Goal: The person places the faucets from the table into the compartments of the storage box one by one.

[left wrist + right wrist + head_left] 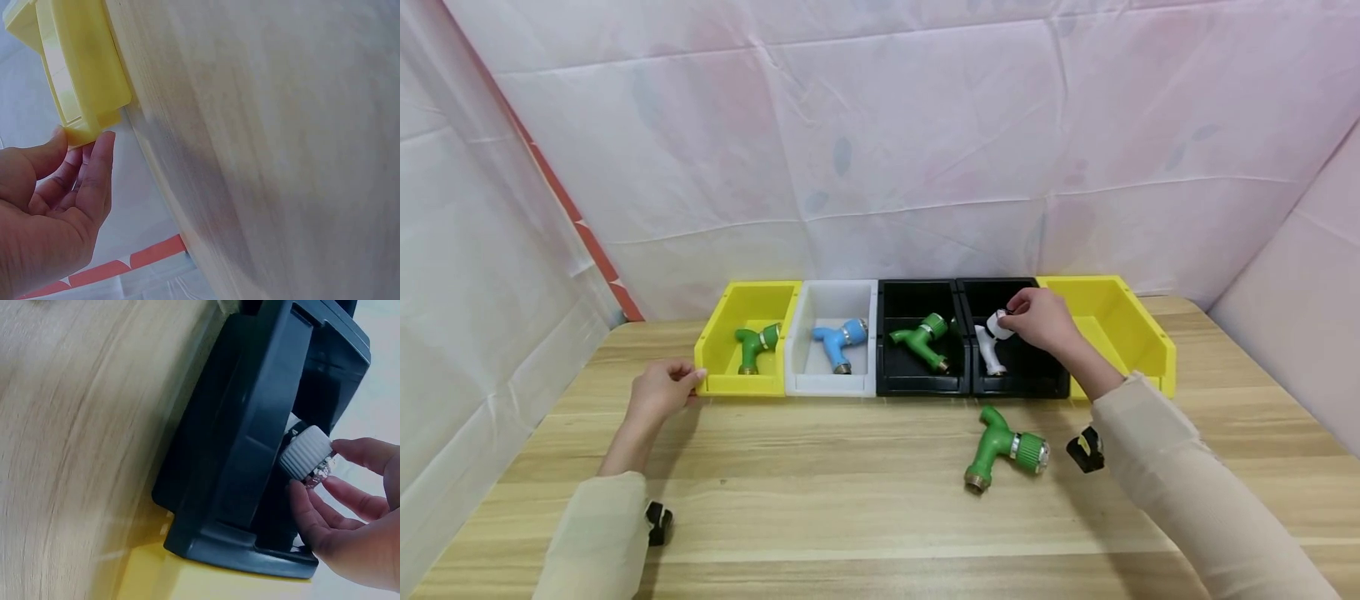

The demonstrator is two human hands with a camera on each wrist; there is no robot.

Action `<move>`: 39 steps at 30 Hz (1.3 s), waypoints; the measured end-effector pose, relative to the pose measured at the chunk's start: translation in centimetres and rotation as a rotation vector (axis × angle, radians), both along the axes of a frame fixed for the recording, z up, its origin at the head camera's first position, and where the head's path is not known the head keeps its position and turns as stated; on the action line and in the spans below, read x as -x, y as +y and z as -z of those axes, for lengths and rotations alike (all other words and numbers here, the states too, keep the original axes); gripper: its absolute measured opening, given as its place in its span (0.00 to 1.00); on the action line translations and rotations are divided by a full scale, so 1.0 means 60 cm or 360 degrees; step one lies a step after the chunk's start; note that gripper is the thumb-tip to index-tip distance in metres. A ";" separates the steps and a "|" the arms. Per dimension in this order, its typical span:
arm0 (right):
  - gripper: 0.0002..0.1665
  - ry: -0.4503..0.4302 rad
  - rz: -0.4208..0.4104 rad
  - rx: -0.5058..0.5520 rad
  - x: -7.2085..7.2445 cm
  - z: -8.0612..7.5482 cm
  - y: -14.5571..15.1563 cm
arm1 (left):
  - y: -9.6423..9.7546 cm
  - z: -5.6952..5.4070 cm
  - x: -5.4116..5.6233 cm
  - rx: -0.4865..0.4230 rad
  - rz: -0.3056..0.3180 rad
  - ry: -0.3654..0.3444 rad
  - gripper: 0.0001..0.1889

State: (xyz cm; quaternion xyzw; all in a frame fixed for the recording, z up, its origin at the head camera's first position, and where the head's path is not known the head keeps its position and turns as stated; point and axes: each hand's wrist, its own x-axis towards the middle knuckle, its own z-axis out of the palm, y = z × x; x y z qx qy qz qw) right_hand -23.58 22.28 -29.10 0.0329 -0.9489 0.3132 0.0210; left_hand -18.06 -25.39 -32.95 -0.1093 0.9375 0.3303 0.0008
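Two pinch grips. Right hand (pixel 1041 318): thumb and fingers hold the ribbed knob (pixel 306 452) of the white tap (pixel 987 350), inside the right-hand black bin (pixel 1022 387). Left hand (pixel 661 388): grips the left yellow bin (pixel 741 384) at its near corner. Caution: an off-centre pinch could let the tap roll; a left-hand pull could drag the bin; a low right sleeve (pixel 1187 475) could knock the green tap (pixel 996 443) on the table (pixel 820 483).

Five bins (pixel 831 385) stand side by side on a table (pixel 820 517), a cloth (pixel 917 142) behind them; one tap (pixel 987 348) is in each of the four leftmost, another tap (pixel 996 442) before the fourth
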 end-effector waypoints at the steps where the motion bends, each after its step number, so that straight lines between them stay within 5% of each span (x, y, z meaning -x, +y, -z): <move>1: 0.19 -0.0015 -0.0012 0.0007 0.000 0.000 0.002 | 0.000 0.000 0.000 -0.0001 -0.0002 0.0000 0.15; 11: 0.21 -0.0180 -0.0063 0.0087 -0.005 -0.015 0.016 | 0.001 -0.003 0.002 0.0028 -0.0014 -0.0023 0.15; 39: 0.24 -0.0332 -0.0132 0.0465 -0.034 -0.026 0.040 | 0.004 0.001 0.004 -0.0079 -0.0057 -0.0053 0.15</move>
